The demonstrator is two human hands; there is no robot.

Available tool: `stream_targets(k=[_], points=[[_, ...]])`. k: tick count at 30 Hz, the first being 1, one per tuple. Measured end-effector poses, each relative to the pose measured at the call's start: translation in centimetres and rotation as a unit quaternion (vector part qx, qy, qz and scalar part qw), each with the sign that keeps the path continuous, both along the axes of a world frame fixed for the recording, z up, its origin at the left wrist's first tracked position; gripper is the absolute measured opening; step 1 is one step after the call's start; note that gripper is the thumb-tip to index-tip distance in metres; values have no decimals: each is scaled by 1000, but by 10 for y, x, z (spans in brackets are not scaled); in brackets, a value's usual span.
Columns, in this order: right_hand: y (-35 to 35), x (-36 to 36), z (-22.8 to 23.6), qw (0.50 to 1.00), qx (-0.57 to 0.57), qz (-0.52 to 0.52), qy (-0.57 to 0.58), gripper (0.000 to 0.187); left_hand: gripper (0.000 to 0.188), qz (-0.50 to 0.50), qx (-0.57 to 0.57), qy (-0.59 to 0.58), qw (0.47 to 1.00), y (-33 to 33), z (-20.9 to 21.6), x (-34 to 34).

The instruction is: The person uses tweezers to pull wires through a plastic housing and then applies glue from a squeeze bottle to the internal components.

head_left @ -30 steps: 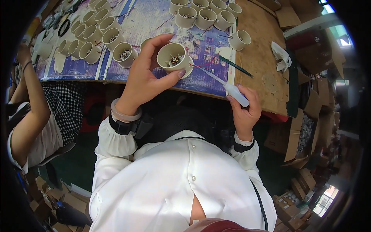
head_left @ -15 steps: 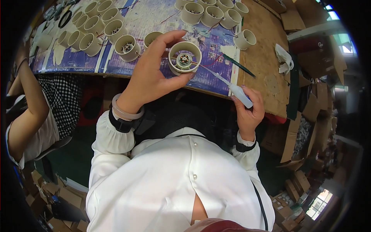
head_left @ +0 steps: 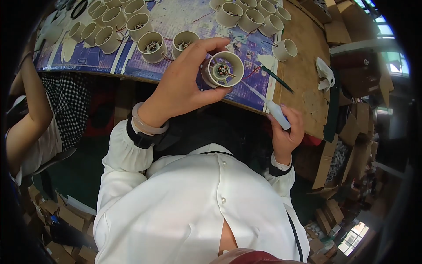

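My left hand (head_left: 182, 83) grips a cream cup-shaped fan housing (head_left: 239, 59) by its rim, thumb below and fingers above. Its open end faces me, showing a small round motor (head_left: 221, 70) on spokes at the centre. In my right hand (head_left: 288, 132), a translucent squeeze bottle (head_left: 279, 115) with a long thin nozzle points up and left. The nozzle tip reaches close to the lower right of the housing's rim; whether it touches I cannot tell. A dark green pen-like tool (head_left: 277, 79) lies on the table beyond the bottle.
Many similar housings with motors stand on the blue-printed table cover (head_left: 176, 17), left (head_left: 151, 47) and far right (head_left: 252, 20). One housing (head_left: 285, 49) lies near bare brown board (head_left: 303, 79). A crumpled white cloth (head_left: 325, 72) is at right. Another person's arm (head_left: 33, 114) is at left.
The housing in my left hand has moved slightly right and its spokes look turned. My right hand keeps the bottle, shifted only a little. The whole view has shifted slightly too.
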State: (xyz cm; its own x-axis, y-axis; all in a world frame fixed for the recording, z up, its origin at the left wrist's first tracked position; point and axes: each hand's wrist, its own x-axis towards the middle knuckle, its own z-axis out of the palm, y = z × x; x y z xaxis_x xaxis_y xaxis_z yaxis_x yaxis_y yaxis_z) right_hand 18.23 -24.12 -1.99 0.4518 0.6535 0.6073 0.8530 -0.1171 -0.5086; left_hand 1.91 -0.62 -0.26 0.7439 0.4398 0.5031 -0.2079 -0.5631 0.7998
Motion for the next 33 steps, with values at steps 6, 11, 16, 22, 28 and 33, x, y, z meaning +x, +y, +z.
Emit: stream_targets(k=[6,11,16,22,28,33], points=[[-2,1,8,997,-11,1,-76,42,74,3,29,7,1000,1,-1,-2],[-2,0,14,992,-17,9,-121,44,73,0,20,6,1000,0,-3,-2],[-2,-1,19,990,-20,8,-141,45,71,-2,9,4,1000,0,-4,-2],[2,-1,23,986,-9,4,-165,47,70,-1,9,14,1000,0,-5,-3],[0,-3,27,984,-28,12,-173,46,70,-4,-4,14,1000,1,-6,-2],[-2,-2,29,983,-41,16,-180,46,65,-6,-1,-6,1000,1,-7,-2]])
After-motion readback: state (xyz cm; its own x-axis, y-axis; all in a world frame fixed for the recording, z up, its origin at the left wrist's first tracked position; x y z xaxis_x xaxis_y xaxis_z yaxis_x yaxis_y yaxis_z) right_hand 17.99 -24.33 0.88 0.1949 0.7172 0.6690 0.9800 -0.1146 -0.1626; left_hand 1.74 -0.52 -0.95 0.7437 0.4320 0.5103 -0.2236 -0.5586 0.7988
